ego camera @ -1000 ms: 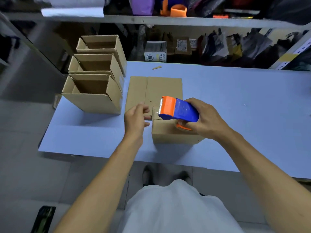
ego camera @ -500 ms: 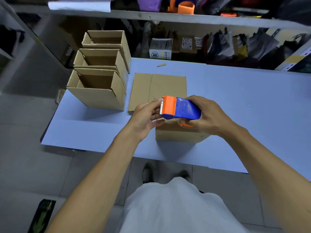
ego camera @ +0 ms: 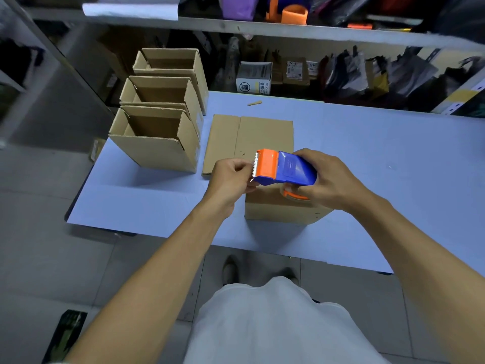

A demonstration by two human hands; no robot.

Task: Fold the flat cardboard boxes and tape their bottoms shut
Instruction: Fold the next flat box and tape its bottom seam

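The left hand (ego camera: pixel 231 177) has come off the folded box (ego camera: pixel 278 206) near the desk's (ego camera: pixel 393 158) front edge and now pinches at the toothed orange mouth of the tape dispenser (ego camera: pixel 284 167), probably freeing the tape end so the upturned bottom can be sealed. The right hand (ego camera: pixel 328 179) keeps its grip curled round the dispenser's blue body, held just above the box, both forearms reaching in from the front edge.

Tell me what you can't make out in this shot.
- Box top, head view: hidden by the tape gun and both hands, so the seam can't be judged.
- Tape end: left hand fingertips cover it.
- Tape roll: behind right hand.
- Shelf labels: too small and blurred.
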